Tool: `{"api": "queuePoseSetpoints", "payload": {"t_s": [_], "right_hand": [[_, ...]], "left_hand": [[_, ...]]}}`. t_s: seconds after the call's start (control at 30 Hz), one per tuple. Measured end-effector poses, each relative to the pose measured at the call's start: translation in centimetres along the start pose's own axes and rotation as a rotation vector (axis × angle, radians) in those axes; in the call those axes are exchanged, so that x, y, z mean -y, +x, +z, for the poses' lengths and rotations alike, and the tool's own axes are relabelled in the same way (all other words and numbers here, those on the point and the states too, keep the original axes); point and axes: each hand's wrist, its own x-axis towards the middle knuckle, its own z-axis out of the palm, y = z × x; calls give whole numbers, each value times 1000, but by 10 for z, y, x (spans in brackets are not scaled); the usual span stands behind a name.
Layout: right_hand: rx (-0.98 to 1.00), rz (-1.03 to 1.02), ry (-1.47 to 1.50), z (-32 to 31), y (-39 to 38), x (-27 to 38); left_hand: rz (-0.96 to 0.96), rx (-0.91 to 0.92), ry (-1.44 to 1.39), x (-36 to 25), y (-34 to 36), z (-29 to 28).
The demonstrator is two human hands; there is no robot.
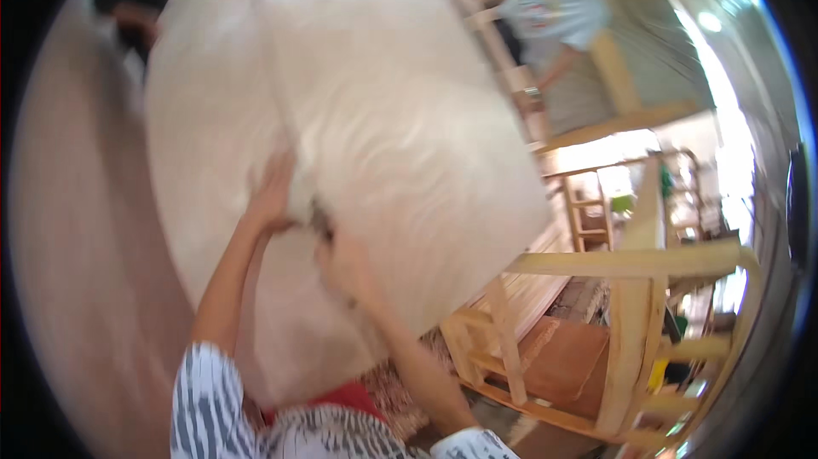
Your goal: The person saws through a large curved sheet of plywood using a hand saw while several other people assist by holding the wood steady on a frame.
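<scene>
A large pale plywood sheet (409, 92) fills the middle of the view, crossed lengthwise by a straight seam or strip (274, 75). My left hand (271, 195) rests on it just left of that line, fingers stretched out, partly blurred. My right hand (349, 271), smeared by motion, is closed around a small dark tool (320, 220) on the sheet, close beside my left hand's thumb. The tool's shape is too blurred to make out.
A co-worker (550, 16) in a light T-shirt works at the upper right; another person's hand (136, 20) shows at upper left. Pale wooden frames (626, 263) stand at the right. A larger wooden panel (77, 178) lies along the left.
</scene>
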Motion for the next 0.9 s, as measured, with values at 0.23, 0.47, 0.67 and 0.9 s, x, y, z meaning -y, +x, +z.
{"api": "queuePoseSetpoints", "payload": {"t_s": [0.23,0.47,0.67,0.9], "right_hand": [[93,113,104,-49,-22,6],[85,110,83,-63,-25,-14],[34,106,167,-69,-49,-34],[-11,66,151,-57,-52,-27]], "left_hand": [[14,-144,43,-26,-17,35],[-45,-49,96,-80,-47,26],[-35,-40,71,-85,-50,19],[-36,36,81,-71,-47,26]]}}
